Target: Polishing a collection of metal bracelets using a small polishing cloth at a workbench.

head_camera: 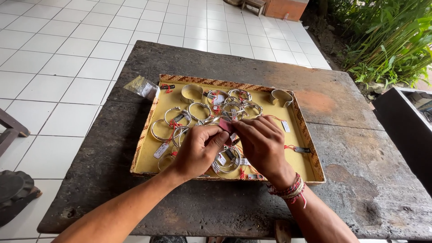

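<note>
Mid-frame, left hand point(196, 150) and right hand point(261, 145) both pinch a small pink cloth point(225, 125) over the yellow tray point(171, 102). Silver bangles point(200, 110) lie tagged in the tray on a dark wooden table point(351, 112).

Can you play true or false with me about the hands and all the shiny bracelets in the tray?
1. Both hands pinch a small pink cloth. True: the left hand and right hand meet on it above the tray.
2. The bracelets are gold. False: the bracelets look silver.
3. The tray sits on a white plastic table. False: it sits on a dark, worn wooden table.
4. The right wrist wears woven bands. True.
5. A small clear plastic bag lies by the tray's far left corner. True.
</note>
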